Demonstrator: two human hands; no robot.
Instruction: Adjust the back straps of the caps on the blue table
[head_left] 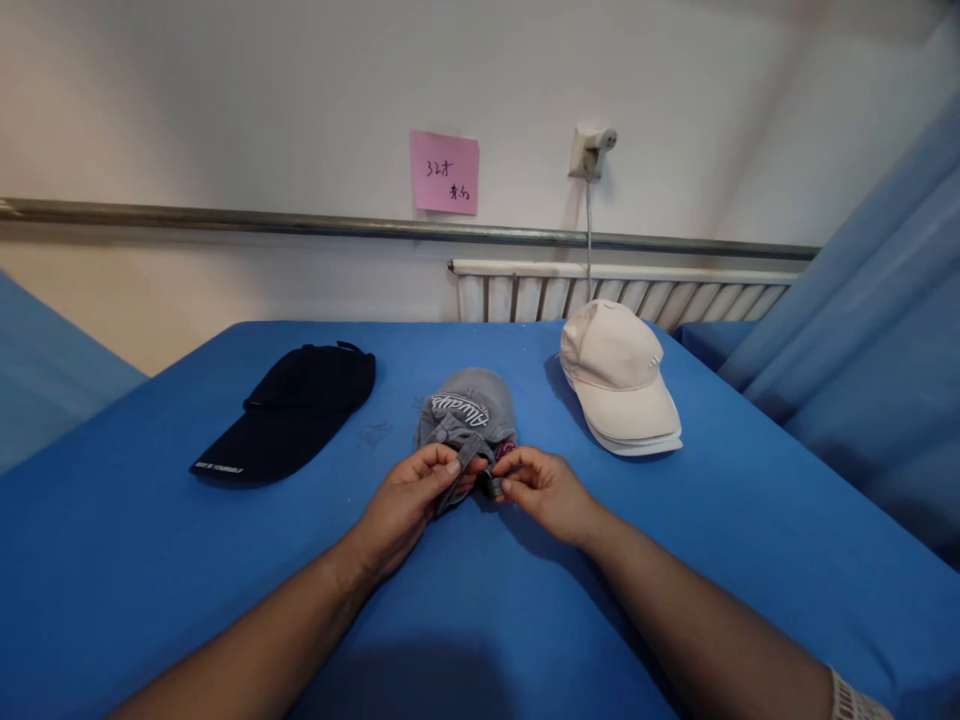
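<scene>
A grey cap (469, 408) with white lettering lies in the middle of the blue table (150, 560), its back facing me. My left hand (409, 500) pinches the grey strap at the cap's back. My right hand (544, 488) pinches the other end of that strap, by the small buckle. Both hands rest low on the table, close together. A black cap (300, 410) lies to the left of the grey one. A stack of cream caps (619, 375) sits to its right.
A white wall with a metal rail (225, 218), a pink note (444, 172) and a wall socket (589, 150) with a cord stands behind the table. A white radiator (622, 292) is at the back right. Blue curtain (877, 330) hangs on the right.
</scene>
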